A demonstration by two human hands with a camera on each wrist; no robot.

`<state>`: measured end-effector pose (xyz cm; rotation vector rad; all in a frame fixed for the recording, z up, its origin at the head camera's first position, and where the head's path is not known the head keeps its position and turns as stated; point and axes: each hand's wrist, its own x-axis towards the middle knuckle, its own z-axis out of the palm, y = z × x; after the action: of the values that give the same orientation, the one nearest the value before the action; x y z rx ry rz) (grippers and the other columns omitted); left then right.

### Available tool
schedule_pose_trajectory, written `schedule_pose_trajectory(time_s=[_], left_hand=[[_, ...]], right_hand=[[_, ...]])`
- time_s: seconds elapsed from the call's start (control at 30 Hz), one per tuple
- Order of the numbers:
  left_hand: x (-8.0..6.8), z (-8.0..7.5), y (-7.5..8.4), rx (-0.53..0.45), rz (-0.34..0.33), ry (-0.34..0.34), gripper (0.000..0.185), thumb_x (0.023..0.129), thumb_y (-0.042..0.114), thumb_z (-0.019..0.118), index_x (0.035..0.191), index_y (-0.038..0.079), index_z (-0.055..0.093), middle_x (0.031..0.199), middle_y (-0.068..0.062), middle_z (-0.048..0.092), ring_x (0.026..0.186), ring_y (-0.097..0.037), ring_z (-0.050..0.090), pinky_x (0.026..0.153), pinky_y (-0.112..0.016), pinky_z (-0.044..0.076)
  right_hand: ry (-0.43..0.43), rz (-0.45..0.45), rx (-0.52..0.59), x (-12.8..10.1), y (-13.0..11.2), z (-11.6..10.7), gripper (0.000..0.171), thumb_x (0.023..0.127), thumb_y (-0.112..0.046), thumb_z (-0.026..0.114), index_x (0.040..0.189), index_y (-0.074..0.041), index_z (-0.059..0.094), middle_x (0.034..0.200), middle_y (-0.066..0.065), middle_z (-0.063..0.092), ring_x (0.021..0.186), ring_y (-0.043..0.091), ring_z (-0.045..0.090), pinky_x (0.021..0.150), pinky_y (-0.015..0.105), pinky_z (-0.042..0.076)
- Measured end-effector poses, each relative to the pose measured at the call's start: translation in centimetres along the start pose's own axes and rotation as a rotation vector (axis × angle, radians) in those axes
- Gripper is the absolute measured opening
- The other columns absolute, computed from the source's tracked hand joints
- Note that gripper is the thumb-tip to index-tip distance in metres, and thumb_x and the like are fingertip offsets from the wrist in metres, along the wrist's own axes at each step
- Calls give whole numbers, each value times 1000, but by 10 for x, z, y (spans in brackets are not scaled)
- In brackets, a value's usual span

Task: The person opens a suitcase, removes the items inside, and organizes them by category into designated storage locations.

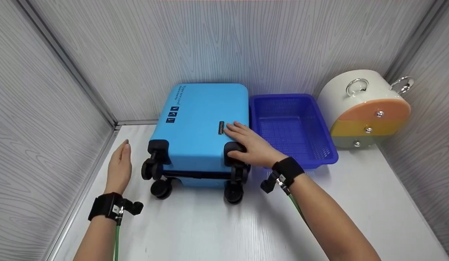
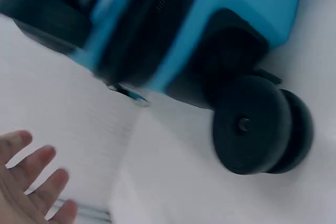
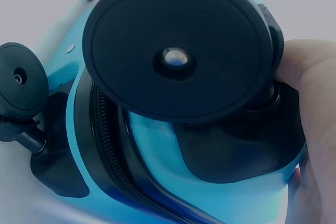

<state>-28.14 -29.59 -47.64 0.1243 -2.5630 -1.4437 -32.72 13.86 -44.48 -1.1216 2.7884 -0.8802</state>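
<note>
Closest to me, the left hand (image 1: 120, 167) hovered flat and loose over the white table (image 1: 217, 224), just left of the blue suitcase (image 1: 199, 127) lying flat. The right hand (image 1: 248, 145) rested open-fingered on its near right corner. A blue basket (image 1: 318, 145) sat just beside it.

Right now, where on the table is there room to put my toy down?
The widest bare patch is the white table in front of the blue suitcase, between the two arms. A bare strip lies left of the suitcase, where the left hand hovers. The back is crowded: suitcase, blue basket and round drawer box sit close together.
</note>
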Motion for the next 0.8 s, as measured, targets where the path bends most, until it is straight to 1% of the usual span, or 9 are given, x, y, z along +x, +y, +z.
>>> schedule_pose_trajectory(time_s=[0.1, 0.17, 0.23, 0.3, 0.37, 0.47, 0.57, 0.67, 0.8], left_hand=[[-3, 4, 27, 118, 183, 17, 65, 110, 49, 36, 163, 11, 28, 166, -15, 27, 153, -35, 19, 123, -55, 15], [-5, 12, 45, 218, 315, 10, 63, 110, 43, 43, 161, 9, 31, 165, -16, 29, 153, -36, 18, 123, -55, 10], [-10, 24, 62, 340, 434, -21, 66, 108, 43, 48, 161, 8, 33, 165, -17, 29, 154, -37, 15, 124, -54, 4], [-14, 37, 78, 460, 528, -65, 71, 105, 48, 51, 161, 8, 33, 165, -17, 28, 154, -38, 14, 124, -54, 0], [-18, 49, 90, 571, 583, -112, 77, 103, 56, 52, 161, 10, 32, 166, -17, 26, 154, -39, 13, 123, -55, -1], [-19, 64, 98, 697, 582, -170, 88, 98, 69, 51, 163, 13, 29, 168, -16, 21, 155, -38, 9, 123, -57, -3], [-17, 73, 94, 761, 519, -203, 97, 93, 75, 51, 164, 14, 25, 169, -16, 16, 156, -37, 6, 123, -57, -2], [-14, 78, 86, 772, 468, -215, 100, 92, 75, 54, 164, 12, 24, 169, -17, 16, 156, -37, 6, 123, -56, 0], [-14, 80, 82, 759, 467, -208, 99, 92, 75, 54, 164, 12, 25, 168, -17, 18, 156, -36, 8, 124, -55, 1]], right_hand=[[1, 3, 1, 0, 0, -1, 72, 104, -49, 56, 163, -21, 27, 170, -4, 17, 157, 16, 3, 125, 45, 10], [5, 0, 6, 0, 0, -1, 72, 104, -48, 56, 163, -21, 28, 170, -3, 18, 157, 17, 3, 125, 44, 10], [4, -1, 16, 0, 0, 0, 72, 104, -48, 56, 163, -21, 28, 170, -3, 18, 157, 17, 3, 125, 44, 9], [2, -1, 23, 0, 0, 0, 72, 104, -48, 56, 163, -21, 27, 170, -3, 17, 157, 17, 2, 125, 45, 9], [2, 3, 27, 0, -1, 1, 72, 104, -49, 56, 164, -21, 27, 170, -4, 17, 157, 16, 2, 125, 46, 9], [6, 9, 27, 0, -1, 2, 72, 104, -49, 56, 164, -22, 27, 170, -5, 16, 157, 16, 2, 125, 46, 10], [12, 9, 20, 1, -1, 3, 72, 104, -49, 56, 164, -22, 26, 170, -5, 16, 156, 16, 2, 125, 46, 10], [14, -2, 13, 0, 0, 5, 73, 104, -49, 55, 164, -20, 25, 170, -4, 15, 157, 17, 2, 125, 44, 8], [39, -8, 77, -3, 1, 7, 69, 107, -44, 52, 164, -16, 25, 170, -3, 15, 157, 17, 1, 125, 43, 4]])
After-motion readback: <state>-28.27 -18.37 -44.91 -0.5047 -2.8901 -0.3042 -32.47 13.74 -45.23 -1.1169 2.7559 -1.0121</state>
